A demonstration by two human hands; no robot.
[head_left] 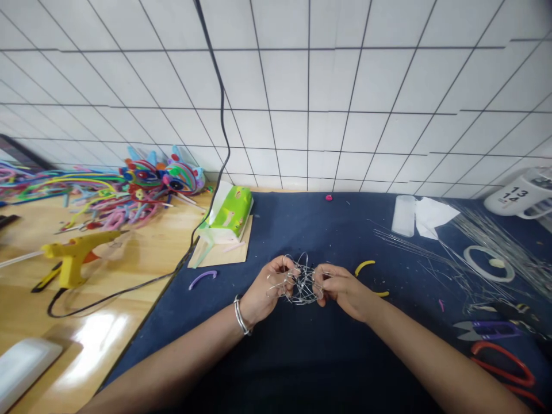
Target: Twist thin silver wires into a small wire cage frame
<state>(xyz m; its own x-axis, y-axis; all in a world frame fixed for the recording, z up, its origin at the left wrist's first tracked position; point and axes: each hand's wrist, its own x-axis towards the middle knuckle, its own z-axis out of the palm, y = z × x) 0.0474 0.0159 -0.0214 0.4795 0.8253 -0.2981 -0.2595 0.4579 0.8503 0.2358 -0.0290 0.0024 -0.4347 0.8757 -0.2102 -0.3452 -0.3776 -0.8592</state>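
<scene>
The silvery wire frame (305, 286), see-through and roundish with stray loops, is near centre over dark cloth (297, 224); curled left hand (265, 290) pinches its left side, curled right hand (347, 292) its right.

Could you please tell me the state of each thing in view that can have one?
Left hand, fingers closed on the wire frame
Right hand, fingers closed on the wire frame
Wire frame, openwork, held between both hands
Glue gun, lying on its side
Purple snips, blades apart
Loose wires, spread out
Tissue pack, lying on cardboard
Mug, standing
</scene>
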